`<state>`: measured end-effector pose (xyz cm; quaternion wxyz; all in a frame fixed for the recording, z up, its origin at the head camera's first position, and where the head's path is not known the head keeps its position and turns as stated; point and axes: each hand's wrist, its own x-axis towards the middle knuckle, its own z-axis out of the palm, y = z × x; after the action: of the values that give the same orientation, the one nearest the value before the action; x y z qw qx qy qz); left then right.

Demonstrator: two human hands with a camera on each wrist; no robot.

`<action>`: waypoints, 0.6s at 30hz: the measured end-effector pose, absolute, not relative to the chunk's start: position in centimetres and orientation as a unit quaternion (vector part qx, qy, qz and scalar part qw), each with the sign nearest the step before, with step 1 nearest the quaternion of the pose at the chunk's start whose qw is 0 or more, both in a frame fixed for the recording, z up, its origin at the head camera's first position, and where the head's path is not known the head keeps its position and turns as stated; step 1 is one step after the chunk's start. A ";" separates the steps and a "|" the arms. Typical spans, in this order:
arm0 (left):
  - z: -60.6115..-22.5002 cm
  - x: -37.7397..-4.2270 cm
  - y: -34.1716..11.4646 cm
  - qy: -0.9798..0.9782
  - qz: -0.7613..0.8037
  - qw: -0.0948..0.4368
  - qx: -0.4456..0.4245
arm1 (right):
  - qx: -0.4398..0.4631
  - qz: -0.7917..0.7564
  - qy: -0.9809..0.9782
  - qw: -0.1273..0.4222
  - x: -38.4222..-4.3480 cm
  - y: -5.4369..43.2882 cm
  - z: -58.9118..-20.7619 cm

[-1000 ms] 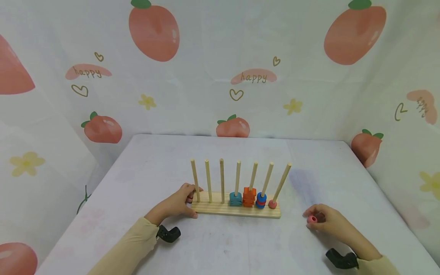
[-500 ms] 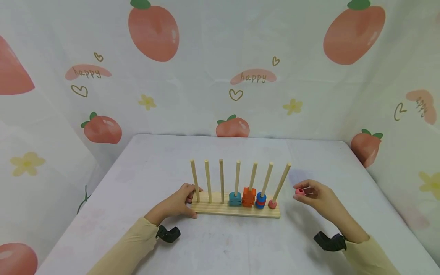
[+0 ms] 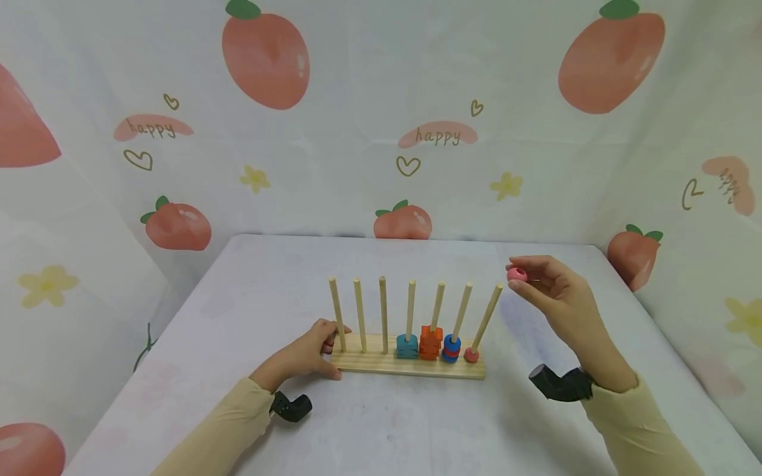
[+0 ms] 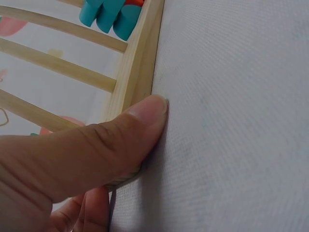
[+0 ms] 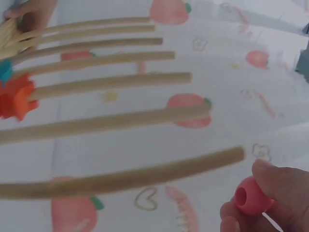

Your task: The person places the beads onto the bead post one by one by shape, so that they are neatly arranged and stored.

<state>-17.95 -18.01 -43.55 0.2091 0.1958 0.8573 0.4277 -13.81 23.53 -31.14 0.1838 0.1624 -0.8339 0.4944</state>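
A pink bead [image 3: 516, 274] with a hole through it is pinched between the thumb and fingers of my right hand [image 3: 559, 294]. That hand is raised just right of the top of the rightmost peg [image 3: 488, 320]. My left hand [image 3: 306, 354] grips the left end of the wooden peg board [image 3: 411, 371], its thumb [image 4: 140, 121] along the front edge in the left wrist view. Teal pieces [image 3: 407, 347], orange pieces [image 3: 431, 342], blue and red beads [image 3: 451, 348] and one pink bead [image 3: 471, 355] sit low on the four right-hand pegs. The three left pegs are bare.
The board stands on a table with a white cloth [image 3: 381, 430]. A fruit-printed curtain [image 3: 345, 132] hangs behind the table and along both sides. Each wrist wears a black camera mount, such as the one on the right arm [image 3: 562, 383].
My right hand has risen from near the tabletop, moving up and slightly left with the pink bead, to the height of the rightmost peg's top. The left hand stays on the board.
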 end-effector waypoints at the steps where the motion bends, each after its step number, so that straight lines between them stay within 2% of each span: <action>1: -43.6 -18.0 -18.0 0.857 0.427 0.208 0.198 | 0.166 0.504 -0.826 0.189 -13.8 23.4 -30.8; 7: -43.6 -18.0 -18.1 0.855 0.429 0.208 0.202 | 0.200 0.557 -0.780 0.205 -13.4 22.7 -29.3; 13: -43.7 -18.0 -18.1 0.858 0.424 0.206 0.202 | 0.261 0.603 -0.730 0.187 -13.6 22.2 -29.5; 18: -43.7 -18.1 -18.1 0.859 0.423 0.204 0.202 | 0.264 0.598 -0.735 0.181 -13.9 21.8 -30.1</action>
<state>-18.05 -18.06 -43.71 0.2045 0.2023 0.8594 0.4227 -13.89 21.78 -30.11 0.1811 0.2638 -0.7352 0.5976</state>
